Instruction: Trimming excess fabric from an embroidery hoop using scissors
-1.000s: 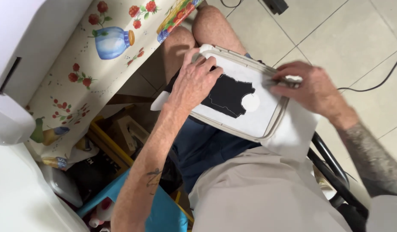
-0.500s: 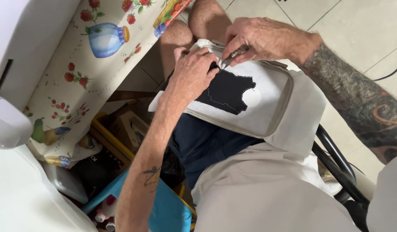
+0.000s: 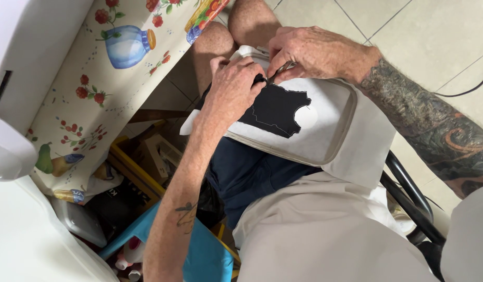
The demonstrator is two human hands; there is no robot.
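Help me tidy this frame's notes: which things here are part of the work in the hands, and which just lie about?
In hand:
- embroidery hoop with white fabric, on the lap
- black patch in the hoop
- left hand pressing on the patch
- right hand with a thin metal tool at the patch's edge

Lying about:
- fruit-and-flower tablecloth
- blue bin
- yellow crate
- black cable

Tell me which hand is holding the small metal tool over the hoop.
The right hand, the one on the tattooed arm, pinches the thin metal tool. The left hand holds nothing; it rests flat on the black fabric patch in the hoop.
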